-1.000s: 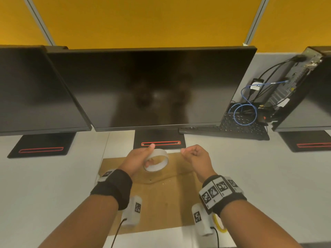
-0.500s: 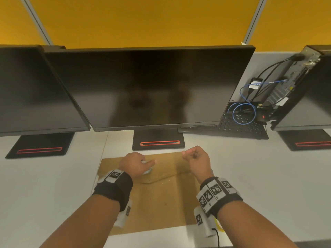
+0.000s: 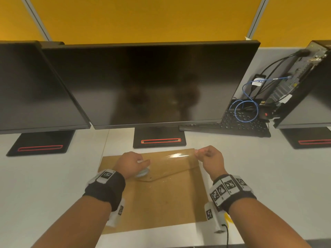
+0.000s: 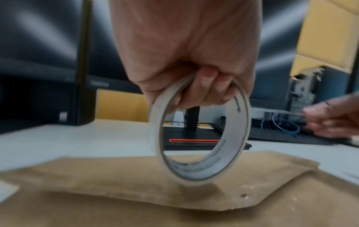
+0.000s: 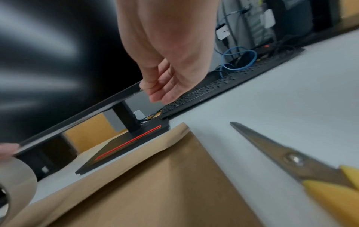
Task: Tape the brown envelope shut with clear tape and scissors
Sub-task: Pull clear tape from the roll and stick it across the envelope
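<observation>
Hands work over a brown envelope (image 3: pixel 161 197) lying flat on the white table (image 3: pixel 50 190), its flap pointing toward the person. Left hand (image 3: pixel 129 162) grips the tape roll (image 4: pixel 200 135) upright; a clear strip (image 3: pixel 176 155) runs left to right to the pinching right hand (image 3: pixel 209 158). Scissors (image 5: pixel 291 159) lie rightmost.

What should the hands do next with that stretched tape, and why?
Probably lower the strip onto the flap and press it down. The left hand holds the roll, the right hand pinches the free end, and the strip hangs above the envelope, not yet stuck. The scissors lie unused on the desk.
</observation>
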A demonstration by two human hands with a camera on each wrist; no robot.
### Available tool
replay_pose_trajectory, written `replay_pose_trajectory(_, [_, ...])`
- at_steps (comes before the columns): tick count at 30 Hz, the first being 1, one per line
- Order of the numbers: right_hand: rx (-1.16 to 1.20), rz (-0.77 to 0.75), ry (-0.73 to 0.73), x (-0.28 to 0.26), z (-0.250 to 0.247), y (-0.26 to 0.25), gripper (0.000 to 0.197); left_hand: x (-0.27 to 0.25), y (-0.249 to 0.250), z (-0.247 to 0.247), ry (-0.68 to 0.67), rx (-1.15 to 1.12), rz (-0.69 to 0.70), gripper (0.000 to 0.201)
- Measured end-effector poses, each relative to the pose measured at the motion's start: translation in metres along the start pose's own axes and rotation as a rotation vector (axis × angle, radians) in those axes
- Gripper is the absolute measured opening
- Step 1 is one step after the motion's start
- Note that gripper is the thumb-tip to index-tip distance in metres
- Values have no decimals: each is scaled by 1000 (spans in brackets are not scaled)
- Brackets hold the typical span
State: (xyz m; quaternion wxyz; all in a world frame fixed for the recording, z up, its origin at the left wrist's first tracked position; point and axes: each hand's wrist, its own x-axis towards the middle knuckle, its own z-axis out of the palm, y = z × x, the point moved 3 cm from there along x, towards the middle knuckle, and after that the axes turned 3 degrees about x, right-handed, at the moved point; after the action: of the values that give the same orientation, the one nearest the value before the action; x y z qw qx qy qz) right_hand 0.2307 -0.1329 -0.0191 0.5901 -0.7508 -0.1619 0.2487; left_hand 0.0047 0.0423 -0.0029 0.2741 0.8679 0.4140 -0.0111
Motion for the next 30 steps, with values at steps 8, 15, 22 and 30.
replay_pose_trajectory(8, [-51, 53, -66, 13, 5, 15, 19, 2, -4, -9, 6, -163, -66, 60])
replay_pose_trajectory(15, [114, 126, -88, 15, -7, 25, 19, -11, -3, -14, -112, -639, -47, 47])
replay_pose_trajectory(22, [-52, 66, -44, 10, -7, 25, 23, -9, -14, -1, -13, -34, -75, 50])
replay_pose_trajectory(30, [-256, 31, -44, 8, -6, 29, 8, -6, 8, 6, -39, 384, -151, 38])
